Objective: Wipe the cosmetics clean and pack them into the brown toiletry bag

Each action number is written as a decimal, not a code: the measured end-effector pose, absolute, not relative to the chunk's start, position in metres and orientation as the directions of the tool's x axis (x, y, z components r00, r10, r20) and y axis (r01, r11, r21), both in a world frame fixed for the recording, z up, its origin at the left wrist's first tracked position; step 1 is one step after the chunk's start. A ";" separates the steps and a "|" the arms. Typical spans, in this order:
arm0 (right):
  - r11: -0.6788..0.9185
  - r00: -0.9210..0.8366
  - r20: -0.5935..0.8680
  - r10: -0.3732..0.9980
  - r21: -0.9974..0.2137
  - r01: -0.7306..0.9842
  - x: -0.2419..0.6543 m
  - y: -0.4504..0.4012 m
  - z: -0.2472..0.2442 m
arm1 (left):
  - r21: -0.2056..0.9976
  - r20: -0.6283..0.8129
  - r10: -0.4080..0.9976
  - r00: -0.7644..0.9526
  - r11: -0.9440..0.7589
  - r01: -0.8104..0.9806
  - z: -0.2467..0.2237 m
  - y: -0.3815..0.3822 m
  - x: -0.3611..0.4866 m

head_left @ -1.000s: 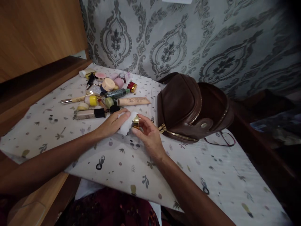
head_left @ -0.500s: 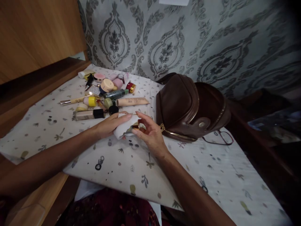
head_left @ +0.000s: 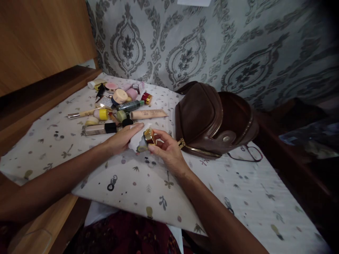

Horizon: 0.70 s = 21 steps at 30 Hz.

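A big grey and white wall [head_left: 159, 38] with leafy swirls stands at the back. In front of it is a table covered with a white tablecloth [head_left: 127, 176], printed with little plants and animals. A brown wooden cupboard [head_left: 45, 42] is at the far left. A dark brown leather bag [head_left: 197, 114] with gold zips sits on the cloth, on the right of the hands.

The left hand [head_left: 123, 138] holds a crumpled white wipe [head_left: 134, 141] against a small gold-capped bottle [head_left: 149, 137]. The right hand [head_left: 171, 151] pinches the gold cap between its thumb and fingers. The bottle is tilted, up over the table, between the two hands, with its other end by the wipe.

A pair of glasses [head_left: 253, 161] lies just beside the bag, partly hidden by it. A peach tube [head_left: 149, 113] lies just past the hands. A clear bottle with a black cap [head_left: 95, 129] lies on its side, left of the left hand. Behind it are a dark green bottle [head_left: 129, 106], a round peach pot [head_left: 120, 96] and other make-up things in a messy bunch. A little red jar [head_left: 146, 98] with gold on it is at the right edge of the bunch. A round black lid [head_left: 127, 122] is near the left fingers.
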State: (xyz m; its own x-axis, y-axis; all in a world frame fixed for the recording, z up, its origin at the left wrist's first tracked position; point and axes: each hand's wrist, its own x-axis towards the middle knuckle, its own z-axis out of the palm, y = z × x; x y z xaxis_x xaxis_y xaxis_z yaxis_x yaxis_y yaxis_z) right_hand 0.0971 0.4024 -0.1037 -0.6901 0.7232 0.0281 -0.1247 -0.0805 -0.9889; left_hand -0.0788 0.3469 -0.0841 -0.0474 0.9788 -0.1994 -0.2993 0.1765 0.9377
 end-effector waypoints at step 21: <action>0.219 -0.677 0.209 0.705 -0.973 -0.072 0.103 0.406 -0.098 | 0.809 -0.367 0.923 0.114 0.377 -0.450 -0.071 0.341 -0.079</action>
State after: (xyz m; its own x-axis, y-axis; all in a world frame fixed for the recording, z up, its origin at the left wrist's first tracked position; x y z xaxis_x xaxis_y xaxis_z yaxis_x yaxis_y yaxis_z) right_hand 0.1035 0.4056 -0.0979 -0.6774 0.7054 0.2086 -0.0719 0.2187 -0.9731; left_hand -0.0789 0.3413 -0.0712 0.1140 0.9234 -0.3666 -0.4505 0.3770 0.8093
